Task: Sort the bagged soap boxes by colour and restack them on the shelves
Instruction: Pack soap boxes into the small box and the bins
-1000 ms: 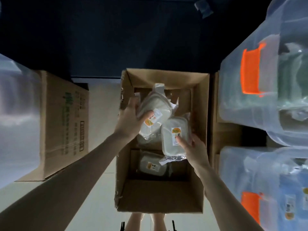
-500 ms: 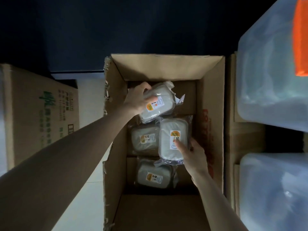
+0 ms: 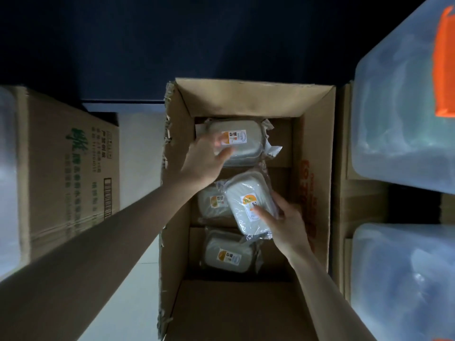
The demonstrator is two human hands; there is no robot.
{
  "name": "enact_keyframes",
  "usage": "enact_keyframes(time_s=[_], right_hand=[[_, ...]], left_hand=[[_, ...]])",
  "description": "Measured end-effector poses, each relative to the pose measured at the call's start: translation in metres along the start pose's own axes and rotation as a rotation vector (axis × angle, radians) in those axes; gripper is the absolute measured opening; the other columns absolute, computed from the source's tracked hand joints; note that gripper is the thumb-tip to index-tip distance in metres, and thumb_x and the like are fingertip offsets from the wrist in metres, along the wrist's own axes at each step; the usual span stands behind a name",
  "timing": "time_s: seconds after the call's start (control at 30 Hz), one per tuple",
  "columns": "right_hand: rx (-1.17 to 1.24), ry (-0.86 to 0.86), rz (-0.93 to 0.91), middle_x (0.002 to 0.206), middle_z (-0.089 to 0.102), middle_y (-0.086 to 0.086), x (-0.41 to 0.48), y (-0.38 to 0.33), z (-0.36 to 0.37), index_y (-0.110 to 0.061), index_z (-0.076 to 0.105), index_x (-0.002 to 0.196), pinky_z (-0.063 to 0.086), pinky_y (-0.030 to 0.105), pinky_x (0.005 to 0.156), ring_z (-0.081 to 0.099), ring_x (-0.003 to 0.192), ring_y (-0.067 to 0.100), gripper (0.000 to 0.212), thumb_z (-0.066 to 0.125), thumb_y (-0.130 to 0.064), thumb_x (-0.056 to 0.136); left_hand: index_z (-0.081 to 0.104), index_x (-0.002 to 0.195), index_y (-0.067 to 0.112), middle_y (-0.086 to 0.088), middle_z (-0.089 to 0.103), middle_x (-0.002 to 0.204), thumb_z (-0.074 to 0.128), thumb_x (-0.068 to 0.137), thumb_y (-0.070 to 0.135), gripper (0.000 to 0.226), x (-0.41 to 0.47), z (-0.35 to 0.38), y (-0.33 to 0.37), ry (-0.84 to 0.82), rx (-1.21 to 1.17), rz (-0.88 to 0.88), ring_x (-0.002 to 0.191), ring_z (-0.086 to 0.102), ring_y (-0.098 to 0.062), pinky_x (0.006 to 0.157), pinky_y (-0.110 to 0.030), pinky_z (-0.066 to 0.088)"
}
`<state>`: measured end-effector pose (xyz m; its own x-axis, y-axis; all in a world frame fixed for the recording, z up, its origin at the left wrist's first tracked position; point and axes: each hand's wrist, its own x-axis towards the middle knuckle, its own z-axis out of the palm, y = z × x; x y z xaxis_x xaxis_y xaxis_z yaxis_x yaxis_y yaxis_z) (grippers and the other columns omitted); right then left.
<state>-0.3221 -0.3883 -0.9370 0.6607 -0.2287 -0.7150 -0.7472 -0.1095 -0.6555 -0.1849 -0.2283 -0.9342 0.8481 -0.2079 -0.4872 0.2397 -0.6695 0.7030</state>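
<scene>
Carton (image 3: 246, 99) status: left hand (image 3: 206, 161) grips far soap box (image 3: 240, 143), long axis crosswise at carton's far end; right hand (image 3: 286, 223) pinches tilted soap box (image 3: 247, 201) mid-carton, long axis running toward person.

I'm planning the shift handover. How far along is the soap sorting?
Done: nothing visibly shelved. In hand: left hand touches the far soap box; right hand holds the tilted soap box. Left: the middle soap box and near soap box lie in the carton too.
</scene>
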Motion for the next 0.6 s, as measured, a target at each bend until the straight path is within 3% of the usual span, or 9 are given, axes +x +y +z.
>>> enact_keyframes(time_s=[0.07,0.1,0.2,0.27,0.33,0.37,0.43,0.53,0.6], right_hand=[[-0.017,-0.071,-0.032,0.092,0.074,-0.015,0.002,-0.005,0.004,-0.038,0.065,0.117,0.05,0.019,0.084,0.068,0.091,0.001,0.042,0.077,-0.022,0.08],[-0.048,-0.093,-0.052,0.087,0.075,-0.012,0.005,-0.006,0.006,-0.041,0.067,0.11,0.051,0.022,0.078,0.069,0.086,0.003,0.039,0.077,-0.018,0.079],[-0.06,-0.043,-0.048,0.076,0.07,-0.007,0.014,-0.005,0.014,-0.038,0.07,0.093,0.051,0.028,0.063,0.063,0.071,0.003,0.041,0.077,-0.002,0.074],[-0.037,0.056,0.0,0.096,0.062,0.0,0.021,-0.001,0.018,-0.025,0.062,0.101,0.05,0.015,0.062,0.062,0.084,0.013,0.044,0.08,0.001,0.07],[-0.127,0.156,-0.01,0.116,0.04,0.003,0.027,0.001,0.023,-0.021,0.056,0.101,0.041,0.002,0.066,0.051,0.101,0.016,0.046,0.081,-0.003,0.067],[-0.163,0.182,-0.038,0.115,0.034,-0.001,0.029,0.002,0.025,-0.021,0.055,0.099,0.038,-0.001,0.067,0.048,0.103,0.015,0.045,0.081,-0.005,0.067],[-0.202,0.202,-0.121,0.106,0.039,-0.006,0.033,0.003,0.031,-0.02,0.058,0.093,0.036,0.002,0.069,0.051,0.099,0.015,0.037,0.081,-0.006,0.067],[-0.239,0.174,-0.216,0.097,0.055,0.005,0.038,0.003,0.035,-0.012,0.066,0.087,0.035,0.003,0.069,0.054,0.082,0.013,0.02,0.079,-0.007,0.072],[-0.333,0.108,-0.208,0.104,0.059,0.008,0.041,0.004,0.034,-0.009,0.07,0.094,0.04,0.015,0.085,0.055,0.098,0.021,0.02,0.078,-0.014,0.077]], left_hand=[[0.052,0.13,0.014,-0.001,0.06,0.118,0.058,0.093,0.036,0.043,-0.024,0.006,-0.009,-0.202,-0.132,-0.122,0.102,0.057,-0.011,0.079,-0.014,0.045],[0.052,0.131,0.014,-0.002,0.061,0.119,0.058,0.093,0.036,0.044,-0.032,0.009,-0.014,-0.246,-0.144,-0.155,0.104,0.058,-0.013,0.083,-0.019,0.047],[0.055,0.126,0.014,-0.006,0.066,0.114,0.056,0.094,0.037,0.04,-0.045,0.018,-0.029,-0.111,-0.063,-0.257,0.101,0.061,-0.021,0.086,-0.029,0.047],[0.053,0.124,0.013,-0.008,0.065,0.111,0.053,0.095,0.04,0.04,-0.053,0.025,-0.036,-0.014,-0.013,-0.352,0.1,0.06,-0.026,0.082,-0.03,0.046],[0.05,0.116,0.012,-0.014,0.064,0.107,0.051,0.096,0.039,0.034,-0.059,0.033,-0.041,0.048,-0.013,-0.431,0.101,0.059,-0.034,0.083,-0.035,0.046],[0.049,0.111,0.012,-0.015,0.062,0.104,0.05,0.096,0.037,0.029,-0.062,0.037,-0.043,0.08,-0.032,-0.459,0.1,0.058,-0.036,0.079,-0.035,0.044],[0.047,0.106,0.014,-0.013,0.061,0.101,0.048,0.098,0.034,0.022,-0.065,0.042,-0.047,0.125,-0.066,-0.486,0.094,0.057,-0.032,0.072,-0.031,0.037],[0.049,0.122,0.012,-0.011,0.061,0.117,0.046,0.1,0.028,0.028,-0.071,0.047,-0.053,0.106,-0.081,-0.486,0.104,0.056,-0.027,0.076,-0.027,0.035],[0.047,0.132,0.013,-0.011,0.057,0.127,0.045,0.1,0.028,0.036,-0.074,0.047,-0.056,0.078,-0.065,-0.469,0.115,0.053,-0.028,0.085,-0.031,0.038]])
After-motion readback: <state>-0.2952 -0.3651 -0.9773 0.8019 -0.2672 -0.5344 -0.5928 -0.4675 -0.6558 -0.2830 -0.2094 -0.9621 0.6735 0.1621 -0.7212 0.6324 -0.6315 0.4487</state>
